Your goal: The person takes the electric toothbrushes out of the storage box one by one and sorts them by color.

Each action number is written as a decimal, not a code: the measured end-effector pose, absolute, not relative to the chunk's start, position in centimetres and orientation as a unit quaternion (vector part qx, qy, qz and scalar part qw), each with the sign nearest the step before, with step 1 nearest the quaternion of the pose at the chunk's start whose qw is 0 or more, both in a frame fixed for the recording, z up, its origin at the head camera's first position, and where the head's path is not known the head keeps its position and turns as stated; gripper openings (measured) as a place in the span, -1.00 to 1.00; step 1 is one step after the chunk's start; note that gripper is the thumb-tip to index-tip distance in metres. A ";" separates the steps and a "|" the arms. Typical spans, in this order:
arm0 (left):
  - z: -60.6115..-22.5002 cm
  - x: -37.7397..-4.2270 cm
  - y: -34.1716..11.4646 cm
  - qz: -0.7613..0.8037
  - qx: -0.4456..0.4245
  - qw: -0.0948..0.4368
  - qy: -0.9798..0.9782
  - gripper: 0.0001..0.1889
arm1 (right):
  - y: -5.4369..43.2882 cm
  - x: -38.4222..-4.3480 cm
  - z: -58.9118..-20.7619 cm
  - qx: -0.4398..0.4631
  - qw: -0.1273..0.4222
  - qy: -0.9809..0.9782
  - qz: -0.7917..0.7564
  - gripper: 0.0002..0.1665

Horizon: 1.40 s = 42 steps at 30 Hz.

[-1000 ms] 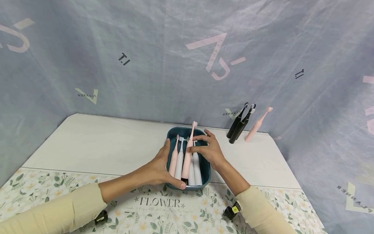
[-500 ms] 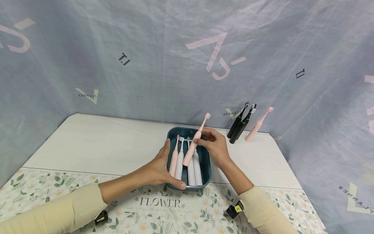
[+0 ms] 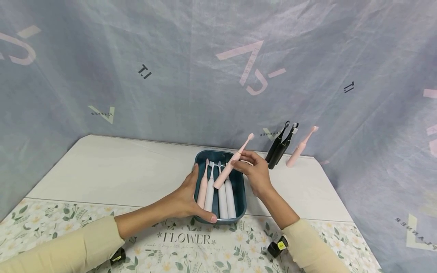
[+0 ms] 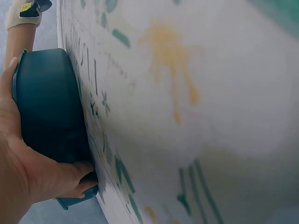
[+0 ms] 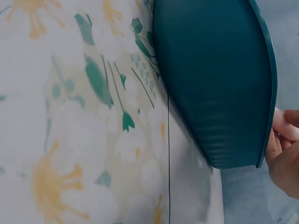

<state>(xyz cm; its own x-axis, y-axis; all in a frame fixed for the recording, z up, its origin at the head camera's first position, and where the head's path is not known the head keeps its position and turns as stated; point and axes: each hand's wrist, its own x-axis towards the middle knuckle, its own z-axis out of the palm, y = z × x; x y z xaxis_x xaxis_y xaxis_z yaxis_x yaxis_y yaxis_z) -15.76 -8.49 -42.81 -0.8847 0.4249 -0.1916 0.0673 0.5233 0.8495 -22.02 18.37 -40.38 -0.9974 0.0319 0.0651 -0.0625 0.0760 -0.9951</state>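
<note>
In the head view my right hand (image 3: 257,172) pinches a pink electric toothbrush (image 3: 227,170) between thumb and fingers, tilted over the dark teal bin (image 3: 243,197), its head up to the right. My left hand (image 3: 186,197) grips the bin's left side, thumb over the near rim. Inside lie another pink toothbrush (image 3: 202,189) and several white toothbrushes (image 3: 222,201), side by side, heads away from me. In the left wrist view the left hand's fingers (image 4: 77,179) wrap the wall of the bin (image 4: 51,98). The right wrist view shows mostly the bin's outer wall (image 5: 215,79).
Two black toothbrushes (image 3: 282,148) and a pink toothbrush (image 3: 297,153) stand upright at the back right of the table. A flower-printed cover (image 3: 164,250) lies over the table's near part. Grey-blue cloth (image 3: 170,94) hangs behind and at both sides.
My right hand has lifted the pink toothbrush from among the others in the bin and moved it to the right, tilting it. The left hand stays on the bin.
</note>
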 end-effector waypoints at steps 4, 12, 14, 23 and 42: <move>-42.9 -15.7 -8.4 0.470 0.139 0.196 0.849 0.87 | 18.8 -22.0 -40.2 0.010 0.034 -0.717 0.696 -0.39; -42.8 -15.7 -8.4 0.468 0.140 0.194 0.851 0.88 | 19.7 -21.9 -39.9 0.022 0.041 -0.701 0.712 -0.37; -42.9 -15.8 -8.4 0.470 0.141 0.194 0.849 0.89 | 19.9 -21.8 -39.7 0.020 0.043 -0.696 0.716 -0.38; -43.0 -15.9 -8.4 0.476 0.149 0.192 0.845 0.89 | 21.0 -21.3 -38.7 0.031 0.051 -0.670 0.740 -0.39; -43.0 -15.8 -8.7 0.474 0.160 0.188 0.845 0.90 | 23.1 -20.3 -37.6 0.034 0.079 -0.641 0.763 -0.53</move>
<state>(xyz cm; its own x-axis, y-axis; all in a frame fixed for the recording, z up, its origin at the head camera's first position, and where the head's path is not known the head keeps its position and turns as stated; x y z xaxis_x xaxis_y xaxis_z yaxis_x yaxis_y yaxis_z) -15.79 -8.69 -43.01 -0.8784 0.4482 -0.1660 0.0925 0.5002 0.8610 -20.34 23.05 -37.61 -0.9852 0.0761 0.1536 -0.1644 -0.1658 -0.9724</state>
